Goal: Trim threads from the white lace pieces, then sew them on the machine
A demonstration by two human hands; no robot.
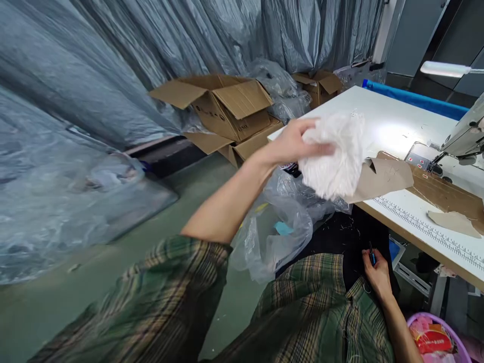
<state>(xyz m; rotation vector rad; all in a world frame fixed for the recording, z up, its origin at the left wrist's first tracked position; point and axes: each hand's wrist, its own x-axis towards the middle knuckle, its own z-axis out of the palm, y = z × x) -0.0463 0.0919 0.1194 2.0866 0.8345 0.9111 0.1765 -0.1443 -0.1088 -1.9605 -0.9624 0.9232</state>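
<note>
My left hand (pixel 295 143) is raised at the near-left corner of the white sewing table (pixel 401 116), fingers closed on a piece of white fluffy fabric (pixel 335 156) that hangs over the table's edge. My right hand (pixel 376 275) rests low in my lap under the table edge, pinched on a small dark blue-handled tool (pixel 372 255). A brown card pattern piece (pixel 381 176) lies on the table just right of the fluffy fabric.
A sewing machine (pixel 463 136) stands at the right with a lamp (pixel 444 69) above. Clear plastic bags (pixel 276 227) hang beside my knee. Open cardboard boxes (pixel 223 111) sit on the floor by grey plastic sheeting. A purple basket (pixel 440 340) is at the lower right.
</note>
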